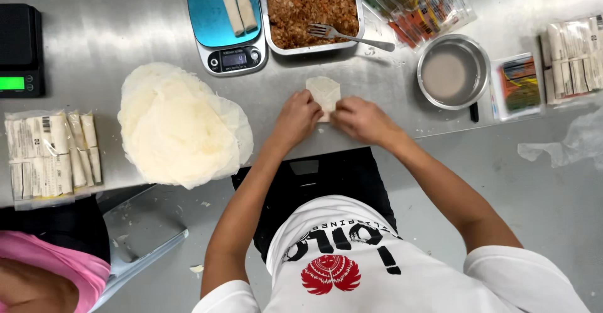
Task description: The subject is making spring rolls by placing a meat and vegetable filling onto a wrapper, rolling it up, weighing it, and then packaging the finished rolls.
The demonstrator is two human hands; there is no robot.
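Observation:
My left hand [298,117] and my right hand [360,119] meet over a small pale wrapper [324,91] lying on the steel table [113,36]. Both hands' fingers pinch and fold its near edge; the far part sticks out beyond the fingertips. A steel tray of brown minced filling [310,2] with a fork [342,34] resting in it stands just beyond. Left of the tray, a blue-topped scale [223,24] carries two finished rolls [240,11]. A stack of round thin wrappers [179,124] lies to the left of my left hand.
A steel bowl of cloudy liquid [452,73] sits to the right. Colourful packets [421,2] lie behind it, and packed rolls lie at the right [575,55] and the left [50,153]. A black scale [20,52] is far left. Another person in pink [44,272] is at lower left.

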